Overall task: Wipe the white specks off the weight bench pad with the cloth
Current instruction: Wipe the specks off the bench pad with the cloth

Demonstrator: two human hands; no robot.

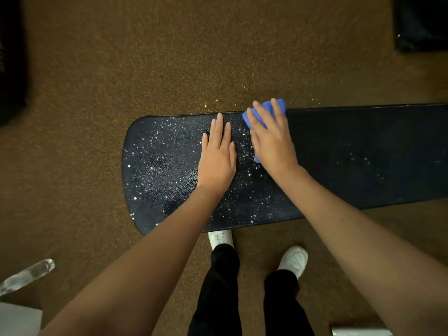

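You have one dark weight bench pad (339, 151) running from centre frame out past the right edge, one blue cloth (266, 108), and two hands on the pad. Your left hand (217, 155) lies flat with straight fingers at mid-frame, pressing the pad and holding nothing. Your right hand (271, 139), just beside it to the right, is spread flat over the cloth, pressing it against the pad's far edge; only the cloth's upper part and a sliver at its lower left show, the rest is under your palm. The white specks (157, 161) are too many to count: dense on the pad's rounded left end and around your left hand, sparse toward the right. A few more lie on the brown carpet (145, 57) just above the pad's far edge.

Below the pad you see two white shoes (294, 259) and two black trouser legs (218, 287). A clear bottle (26, 275) lies at lower left, cut off by the frame. Dark shapes at upper left and upper right are too dim to make out.
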